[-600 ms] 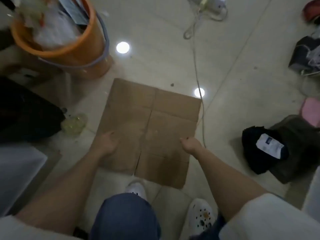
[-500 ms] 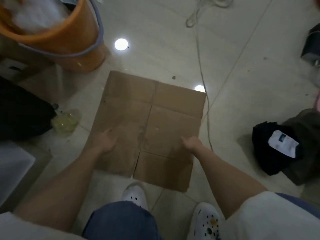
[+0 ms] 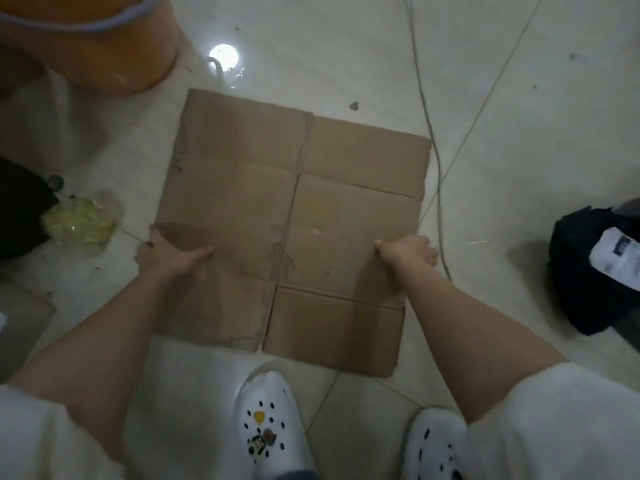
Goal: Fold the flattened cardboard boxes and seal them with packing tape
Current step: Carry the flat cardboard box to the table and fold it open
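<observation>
Flattened cardboard box on floor: light, stiff, creased. Left hand and right hand gripping side edges; sound hold.

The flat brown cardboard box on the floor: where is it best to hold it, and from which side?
Probably by its two side edges, at mid-height. The flat brown cardboard box lies flat on the tiled floor, and the left hand and right hand already pinch those edges from outside, thumbs on top.

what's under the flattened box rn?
The flattened box lies on pale floor tiles. Left hand and right hand grip its side edges; whatever's beneath is hidden.
</observation>
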